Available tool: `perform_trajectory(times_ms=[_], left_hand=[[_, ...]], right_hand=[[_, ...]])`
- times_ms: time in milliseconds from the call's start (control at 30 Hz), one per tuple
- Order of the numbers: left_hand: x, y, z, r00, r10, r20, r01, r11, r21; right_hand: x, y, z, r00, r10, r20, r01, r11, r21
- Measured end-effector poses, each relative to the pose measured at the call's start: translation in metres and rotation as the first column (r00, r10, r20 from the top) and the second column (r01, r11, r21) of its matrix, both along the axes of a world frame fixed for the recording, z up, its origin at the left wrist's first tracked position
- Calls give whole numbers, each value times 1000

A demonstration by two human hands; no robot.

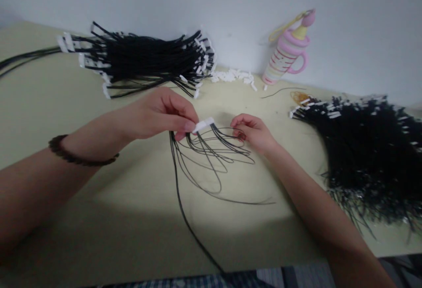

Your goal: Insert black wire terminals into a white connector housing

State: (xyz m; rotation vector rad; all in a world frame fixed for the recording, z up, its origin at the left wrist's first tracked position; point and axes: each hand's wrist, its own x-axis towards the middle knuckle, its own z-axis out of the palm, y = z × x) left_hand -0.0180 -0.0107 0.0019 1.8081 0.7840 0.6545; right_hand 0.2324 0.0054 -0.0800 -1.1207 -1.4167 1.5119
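My left hand (168, 114), with a dark beaded bracelet on the wrist, pinches a white connector (203, 124) between thumb and fingers. From this connector thin black wires (201, 156) loop out above the table, and a longer black cable (180, 200) runs down to the front edge. To the right, my right hand (249, 132) is beside the wire loops with its fingers curled together. Whether a wire or small part sits between those fingertips is too small to make out.
Behind my left hand lies a pile of black cables with white connectors (138, 57). Small white connector pieces (232, 75) are scattered by the wall near a pink bottle (285, 57). At the right are yellow rubber bands (299, 97) and a large black wire bundle (369, 147).
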Motion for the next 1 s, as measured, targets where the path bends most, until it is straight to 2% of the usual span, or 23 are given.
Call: perform_trajectory(times_ms=[67,167,233,267,300,333,367,400,433,467,500,633,700,767,867,933,1000], left_hand=[[3,4,-5,998,2,-67,-2,1000,2],[8,10,-14,981,180,-69,-182,983,-26],[9,12,-18,955,294,-30,-295,954,-58],[10,13,-20,942,335,-6,-334,939,-78],[10,14,-21,928,371,20,-367,925,-100],[10,14,-21,916,398,43,-391,912,-122],[10,14,-22,905,420,65,-408,902,-141],[10,15,-21,896,436,86,-420,894,-157],[10,14,-21,890,443,108,-423,890,-169],[10,14,-20,889,440,129,-415,892,-179],[10,13,-19,893,426,146,-398,899,-184],[7,8,-14,937,309,161,-279,942,-185],[5,5,-11,966,227,127,-204,964,-170],[3,2,-8,992,112,53,-103,982,-155],[5,-2,-7,992,-79,-99,62,985,-164],[9,-3,-10,972,-140,-190,111,981,-157],[14,-4,-18,957,-145,-252,114,984,-134]], right_hand=[[2,2,2,997,-78,28,77,997,20],[5,3,6,964,-259,-67,263,963,55],[5,-2,13,938,-290,-190,308,949,74],[5,-6,17,948,-227,-222,250,965,80],[3,-11,23,971,-105,-216,125,989,79],[1,-17,29,983,68,-173,-59,996,59],[-1,-23,34,958,266,-109,-267,964,13],[-4,-28,39,894,446,-50,-448,893,-50],[-7,-32,42,814,580,-7,-577,809,-113],[-9,-34,43,755,655,20,-645,748,-157],[-11,-35,42,733,680,39,-664,726,-177],[-8,-26,26,812,583,33,-577,809,-111],[-4,-20,16,815,579,-16,-578,811,-89],[0,-15,7,820,567,-77,-572,817,-72],[2,-10,1,864,481,-149,-494,867,-64],[2,-8,1,897,415,-154,-430,900,-77],[1,-5,2,925,351,-148,-365,928,-79]])
